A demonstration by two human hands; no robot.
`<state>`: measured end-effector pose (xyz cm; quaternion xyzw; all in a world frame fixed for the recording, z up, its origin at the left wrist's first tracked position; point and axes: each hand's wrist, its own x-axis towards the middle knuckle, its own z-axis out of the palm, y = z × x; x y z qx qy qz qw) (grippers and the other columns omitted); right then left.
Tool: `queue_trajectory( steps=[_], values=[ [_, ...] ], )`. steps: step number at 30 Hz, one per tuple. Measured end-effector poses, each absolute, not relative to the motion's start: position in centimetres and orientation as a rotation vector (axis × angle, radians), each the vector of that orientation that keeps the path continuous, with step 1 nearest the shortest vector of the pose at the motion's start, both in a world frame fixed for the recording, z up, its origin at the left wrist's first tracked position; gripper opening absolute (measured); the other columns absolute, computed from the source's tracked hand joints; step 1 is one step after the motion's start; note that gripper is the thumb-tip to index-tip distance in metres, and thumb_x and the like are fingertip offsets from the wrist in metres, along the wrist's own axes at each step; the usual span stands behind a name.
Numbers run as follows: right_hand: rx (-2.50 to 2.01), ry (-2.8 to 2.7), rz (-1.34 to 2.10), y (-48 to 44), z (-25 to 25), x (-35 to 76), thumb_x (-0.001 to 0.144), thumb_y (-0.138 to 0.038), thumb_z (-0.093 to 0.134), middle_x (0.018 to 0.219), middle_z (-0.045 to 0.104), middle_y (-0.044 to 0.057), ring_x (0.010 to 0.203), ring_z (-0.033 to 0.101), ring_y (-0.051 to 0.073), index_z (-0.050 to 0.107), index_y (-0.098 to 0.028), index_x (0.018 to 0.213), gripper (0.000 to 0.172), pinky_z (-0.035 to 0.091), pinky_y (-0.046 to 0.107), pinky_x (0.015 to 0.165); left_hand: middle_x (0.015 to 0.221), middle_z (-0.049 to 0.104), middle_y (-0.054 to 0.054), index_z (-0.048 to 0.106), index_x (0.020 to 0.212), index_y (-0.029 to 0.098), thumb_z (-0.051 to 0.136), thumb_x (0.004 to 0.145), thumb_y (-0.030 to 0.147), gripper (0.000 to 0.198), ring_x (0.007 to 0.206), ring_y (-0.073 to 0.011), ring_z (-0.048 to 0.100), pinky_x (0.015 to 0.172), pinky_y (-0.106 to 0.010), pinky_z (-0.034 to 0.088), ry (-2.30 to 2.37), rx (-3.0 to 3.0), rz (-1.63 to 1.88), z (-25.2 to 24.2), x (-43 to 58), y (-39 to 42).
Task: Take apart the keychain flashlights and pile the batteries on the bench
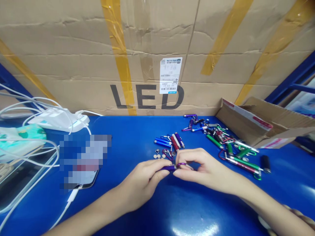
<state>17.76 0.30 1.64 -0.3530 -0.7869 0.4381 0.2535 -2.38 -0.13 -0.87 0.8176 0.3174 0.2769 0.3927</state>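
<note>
My left hand [145,180] is closed around a small purple penlight [169,167], of which only the end shows between finger and thumb. At its other end my right hand [197,165] pinches the cap end, where a purple carabiner clip [183,165] hangs. Whether cap and body are joined, I cannot tell. Just beyond my hands lie several button cells [159,156], blue penlights [162,142], a red one [175,143] and a purple one [180,140].
At right is a pile of penlights and clips [228,144] beside an open cardboard box [256,124]. A phone [92,182] with a charging cable, a white power strip [59,119] and tangled cords lie at left. A large carton [86,65] stands behind the blue table [133,131].
</note>
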Motion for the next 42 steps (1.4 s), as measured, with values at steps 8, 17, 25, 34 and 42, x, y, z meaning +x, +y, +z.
queue_trajectory(
  steps=[8, 17, 25, 34, 42],
  values=[
    [-1.036, -1.604, 1.697, 0.8, 1.5, 17.8, 0.083, -0.038, 0.057, 0.066, 0.062, 0.000, 0.056, 0.057, 0.009, 0.053, -0.015, 0.081, 0.023, 0.049, 0.022, 0.058, 0.099, 0.067, -0.004, 0.057, 0.106, 0.020, 0.041, 0.090, 0.018, 0.023, 0.091, -0.0168, 0.061, 0.082, -0.027, 0.047, 1.023, 2.169, 0.867, -1.5, -2.5, 0.1],
    [-1.082, -1.775, 1.398, 0.4, 1.8, 17.5, 0.078, -0.027, 0.064, 0.072, 0.065, 0.002, 0.058, 0.059, 0.009, 0.067, -0.015, 0.082, 0.013, 0.049, 0.019, 0.055, 0.077, 0.059, 0.001, 0.052, 0.087, 0.019, 0.034, 0.093, 0.024, 0.020, 0.069, -0.0118, 0.054, 0.066, -0.022, 0.043, 1.006, 1.949, 0.644, 0.1, -1.9, -0.9],
    [-1.038, -1.534, 1.866, 0.2, 1.4, 17.2, 0.078, -0.035, 0.064, 0.065, 0.063, 0.000, 0.049, 0.058, 0.007, 0.056, -0.015, 0.084, 0.022, 0.048, 0.017, 0.049, 0.093, 0.062, -0.004, 0.051, 0.107, 0.020, 0.033, 0.092, 0.016, 0.023, 0.084, -0.0152, 0.058, 0.077, -0.027, 0.045, 1.031, 2.177, 0.791, -1.1, -2.2, -0.9],
    [-1.088, -1.490, 1.693, 0.3, 1.4, 17.0, 0.075, -0.029, 0.067, 0.067, 0.068, 0.003, 0.056, 0.063, 0.010, 0.068, -0.013, 0.076, 0.016, 0.053, 0.020, 0.056, 0.091, 0.060, -0.005, 0.050, 0.113, 0.021, 0.032, 0.092, 0.015, 0.028, 0.080, -0.0164, 0.058, 0.070, -0.027, 0.048, 1.106, 2.366, 0.790, -0.9, -2.4, -1.1],
    [-1.123, -1.870, 1.046, 0.5, 0.4, 17.1, 0.080, -0.024, 0.061, 0.086, 0.070, 0.004, 0.075, 0.066, 0.016, 0.072, -0.019, 0.087, 0.014, 0.055, 0.025, 0.066, 0.108, 0.063, -0.005, 0.048, 0.119, 0.020, 0.038, 0.092, 0.023, 0.029, 0.097, -0.0176, 0.060, 0.086, -0.030, 0.047, 1.207, 2.024, 0.809, -1.3, -2.1, -0.8]
  ],
)
